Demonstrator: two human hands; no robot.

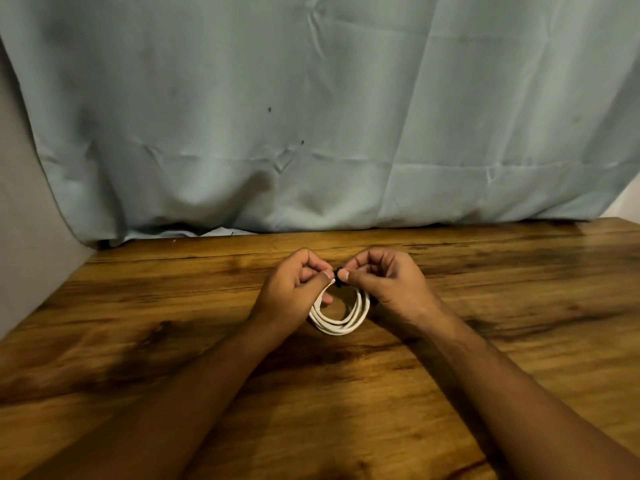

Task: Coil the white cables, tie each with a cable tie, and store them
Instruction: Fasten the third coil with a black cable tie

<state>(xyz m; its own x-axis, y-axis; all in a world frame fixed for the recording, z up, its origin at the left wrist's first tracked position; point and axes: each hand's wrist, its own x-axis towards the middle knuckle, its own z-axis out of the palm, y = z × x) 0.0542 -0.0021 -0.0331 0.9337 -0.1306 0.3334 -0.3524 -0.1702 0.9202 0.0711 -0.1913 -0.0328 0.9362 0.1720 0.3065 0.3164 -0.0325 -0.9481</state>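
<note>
Both my hands are over the middle of the wooden table (pixel 138 323), close together and nearly touching at the fingertips. My left hand (pixel 294 289) has its fingers curled, thumb and forefinger pinching the top of the white cable coil (pixel 341 323) just left of the tie. A fingertip of that hand pokes through the inside of the loop lower down. My right hand (pixel 388 282) is also curled, with thumb and forefinger pinching the black cable tie (pixel 339 277), which sits at the top of the coil between my two thumbs. The tie is small and partly covered by my fingers, so I can't tell if it's fastened or how it's wrapped.

The coil is several turns of white cable stacked into a rough circle. Its top is held in my fingers and its lower arc is down at the table between my wrists; can't tell if it's resting on the wood or hanging just above. The right side of the coil runs under the heel of my right hand.

Both forearms come in bare from the bottom corners. A wrinkled pale blue-green cloth (pixel 311 116) hangs behind the table, its hem at the far edge. There is a plain grey wall (pixel 20 202) at the left.
</note>
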